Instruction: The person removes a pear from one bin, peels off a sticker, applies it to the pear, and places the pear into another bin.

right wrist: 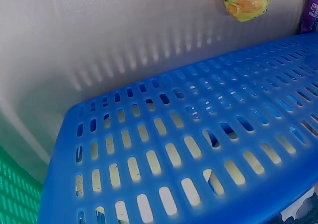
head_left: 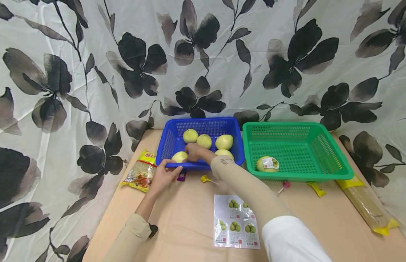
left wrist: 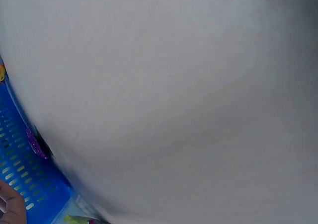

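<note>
In the head view my left hand point(head_left: 164, 175) holds the front left rim of the blue basket point(head_left: 203, 166), thumb outside and fingers over the edge. A pale yellow-green pear point(head_left: 179, 157) lies just inside, close to those fingertips. My right hand point(head_left: 197, 152) reaches down into the basket, bent fingers at the pear's right side; the thumb is hidden, so I cannot tell whether it grips the pear. Several more pears point(head_left: 224, 142) lie behind and to the right. The left wrist view shows a bit of the left hand point(left wrist: 11, 204) beside the basket wall point(left wrist: 30, 179).
On the right a green basket point(head_left: 297, 176) holds one pear with a label point(head_left: 267, 164). A sheet of pear stickers point(head_left: 236, 233) lies in front. Around are a yellow food bag point(head_left: 139, 173), a noodle pack point(head_left: 366, 203), a yellow lollipop point(head_left: 205, 178), a pink lollipop point(head_left: 286, 185) and small wrapped sweets point(head_left: 316, 189).
</note>
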`<state>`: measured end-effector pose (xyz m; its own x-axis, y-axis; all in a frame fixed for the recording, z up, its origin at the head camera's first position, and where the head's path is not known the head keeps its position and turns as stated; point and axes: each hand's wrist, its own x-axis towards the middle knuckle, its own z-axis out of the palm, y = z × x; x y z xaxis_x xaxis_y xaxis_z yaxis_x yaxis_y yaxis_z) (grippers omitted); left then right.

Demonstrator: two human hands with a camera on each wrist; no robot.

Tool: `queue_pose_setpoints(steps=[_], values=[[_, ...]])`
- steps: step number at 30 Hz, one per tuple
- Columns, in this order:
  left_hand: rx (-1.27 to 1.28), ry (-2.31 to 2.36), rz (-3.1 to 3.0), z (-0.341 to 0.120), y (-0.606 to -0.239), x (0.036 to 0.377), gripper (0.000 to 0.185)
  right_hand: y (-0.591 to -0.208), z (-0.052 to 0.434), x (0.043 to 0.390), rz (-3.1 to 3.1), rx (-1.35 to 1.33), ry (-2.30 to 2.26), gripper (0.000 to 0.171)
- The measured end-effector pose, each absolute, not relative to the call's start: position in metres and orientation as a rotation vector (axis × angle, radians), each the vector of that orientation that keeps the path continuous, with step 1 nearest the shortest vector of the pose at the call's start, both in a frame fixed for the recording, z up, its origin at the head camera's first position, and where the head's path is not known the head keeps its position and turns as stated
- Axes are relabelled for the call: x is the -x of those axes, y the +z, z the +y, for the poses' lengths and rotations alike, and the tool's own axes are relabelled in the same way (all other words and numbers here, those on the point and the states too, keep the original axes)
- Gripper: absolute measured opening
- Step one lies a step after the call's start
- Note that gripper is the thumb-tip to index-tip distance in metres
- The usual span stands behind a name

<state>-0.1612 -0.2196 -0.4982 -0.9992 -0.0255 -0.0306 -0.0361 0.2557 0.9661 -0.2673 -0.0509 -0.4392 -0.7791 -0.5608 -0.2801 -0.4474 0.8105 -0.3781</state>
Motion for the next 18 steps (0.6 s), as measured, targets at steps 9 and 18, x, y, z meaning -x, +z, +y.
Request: queue_pose_setpoints(steps=[9,18], values=[[0.073,1.886,2.502,-0.220,-0.499,0.161,0.037,-0.438,-0.051,0.260,2.604,0.626,-0.605,0.055],[0.065,1.876,2.502,-0.221,-0.495,0.162,0.038,-0.438,-0.052,0.257,2.580,0.552,-0.710,0.052]])
